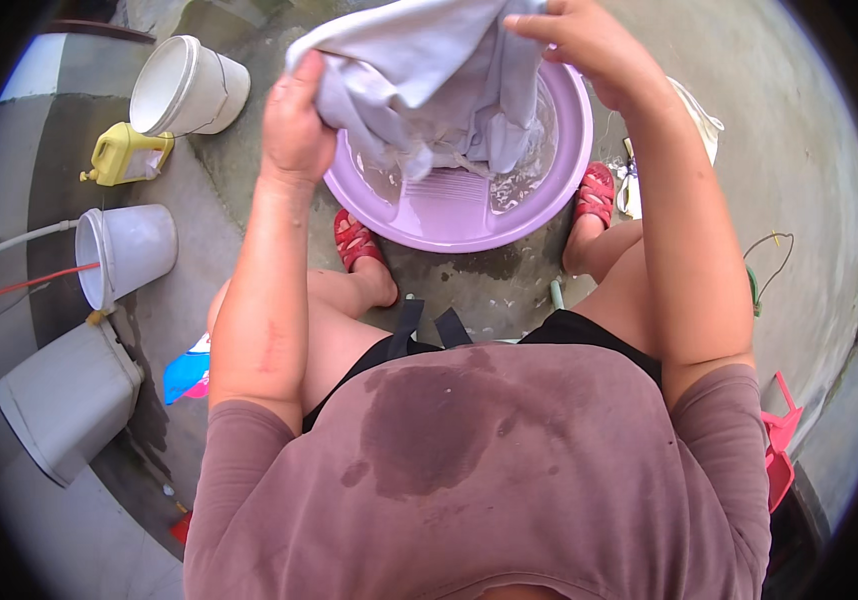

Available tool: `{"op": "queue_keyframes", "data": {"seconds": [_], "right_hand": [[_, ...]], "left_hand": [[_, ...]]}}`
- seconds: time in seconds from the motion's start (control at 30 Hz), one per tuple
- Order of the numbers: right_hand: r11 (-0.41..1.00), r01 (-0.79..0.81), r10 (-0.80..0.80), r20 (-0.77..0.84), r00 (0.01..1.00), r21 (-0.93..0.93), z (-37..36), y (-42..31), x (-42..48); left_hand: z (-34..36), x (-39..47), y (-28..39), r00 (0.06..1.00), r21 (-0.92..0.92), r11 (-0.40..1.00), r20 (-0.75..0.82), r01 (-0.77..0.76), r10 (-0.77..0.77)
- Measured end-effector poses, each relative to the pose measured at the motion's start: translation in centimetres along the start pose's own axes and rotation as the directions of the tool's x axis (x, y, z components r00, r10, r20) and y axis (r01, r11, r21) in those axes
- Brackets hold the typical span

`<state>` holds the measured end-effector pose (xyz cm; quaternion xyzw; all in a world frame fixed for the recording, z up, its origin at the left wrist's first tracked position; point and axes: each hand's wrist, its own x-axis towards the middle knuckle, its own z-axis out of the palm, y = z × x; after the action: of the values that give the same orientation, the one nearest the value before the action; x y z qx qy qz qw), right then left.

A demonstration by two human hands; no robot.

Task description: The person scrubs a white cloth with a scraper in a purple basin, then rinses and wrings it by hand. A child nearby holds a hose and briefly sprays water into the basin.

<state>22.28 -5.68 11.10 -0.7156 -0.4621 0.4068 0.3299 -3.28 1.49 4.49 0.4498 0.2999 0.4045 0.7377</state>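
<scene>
A wet, pale grey cloth [414,60] is stretched between my two hands above a round purple plastic basin [450,238]. My left hand [295,120] grips its left edge, thumb on top. At the upper right, my right hand [586,45] holds the other side near the top of the view. The cloth's lower folds hang down into the basin, where some water [526,180] shows. A ribbed washboard panel [445,196] is moulded into the basin's near side. The cloth hides much of the basin's far part.
On the left stand a white bucket [208,90], a yellow jug [129,156], a bluish bucket [140,244] with a red hose, and a grey bin [73,397]. My feet in red sandals [354,240] flank the basin. A red plastic object [780,450] lies at right.
</scene>
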Motion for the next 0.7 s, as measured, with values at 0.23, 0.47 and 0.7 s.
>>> {"op": "queue_keyframes", "data": {"seconds": [0.23,0.47,0.7], "right_hand": [[0.856,0.290,-0.301,0.043,0.953,-0.428,1.9,1.4,1.0],[0.891,0.292,-0.128,0.426,0.896,-0.347,8.3,2.4,-1.1],[0.947,-0.108,-0.050,0.472,0.880,0.302,11.6,3.5,-0.8]], "left_hand": [[-0.9,0.9,3.0,0.986,-0.124,0.980,-0.080,-0.153,0.144],[1.7,-0.1,4.7,0.956,-0.174,0.952,-0.198,-0.251,0.216],[3.1,-0.9,5.5,0.950,-0.209,0.931,-0.155,-0.300,0.271]]}}
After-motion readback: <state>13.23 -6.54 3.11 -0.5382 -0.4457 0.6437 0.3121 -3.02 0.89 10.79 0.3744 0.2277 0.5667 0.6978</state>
